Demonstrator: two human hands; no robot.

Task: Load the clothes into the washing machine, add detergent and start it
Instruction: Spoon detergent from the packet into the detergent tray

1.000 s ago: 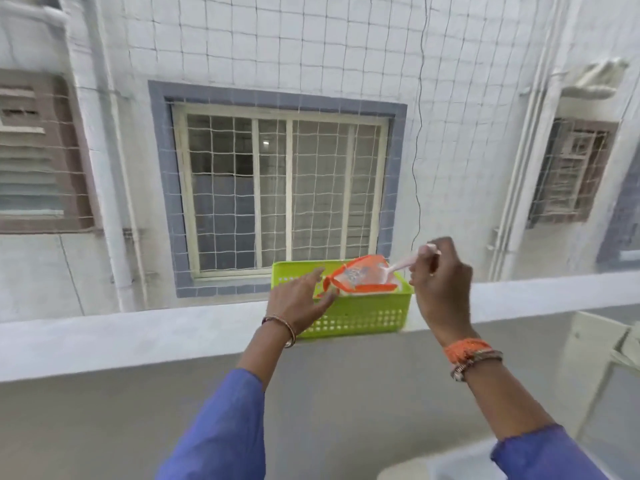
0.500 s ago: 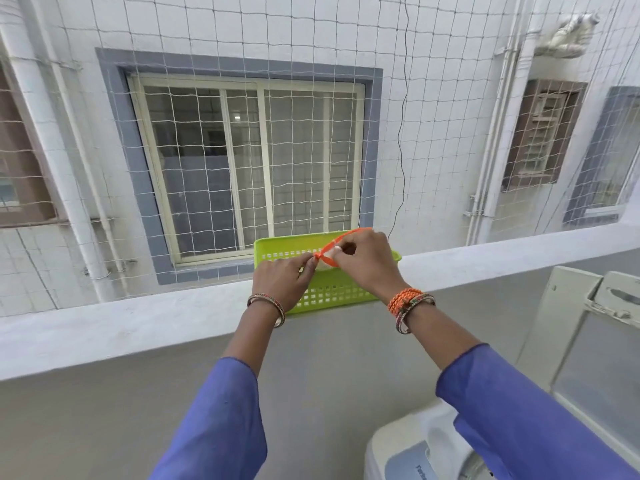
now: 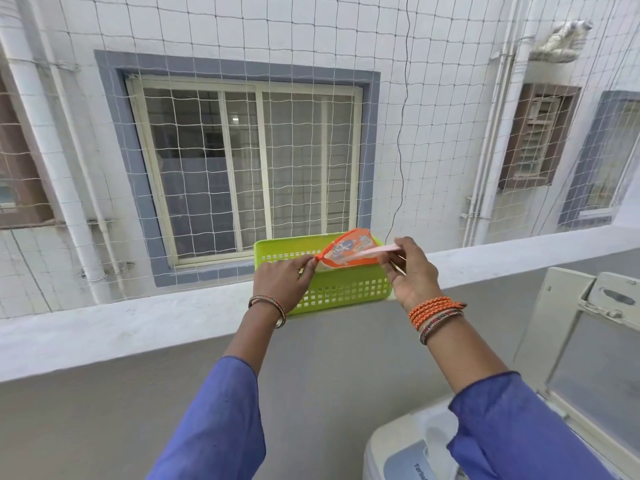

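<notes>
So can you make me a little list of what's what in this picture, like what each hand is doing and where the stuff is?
left hand: pinching the corner of the orange detergent packet
right hand: holding a pink scoop, its tip at the packet
green basket: sits on the ledge, behind the packet
washing machine: bottom right, lid raised
netting: stretched above the ledge
detergent added: not yet

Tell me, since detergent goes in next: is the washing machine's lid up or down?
Up. The lid stands raised at the right, above the washing machine, while both hands are busy at the detergent packet in the green basket.
</notes>
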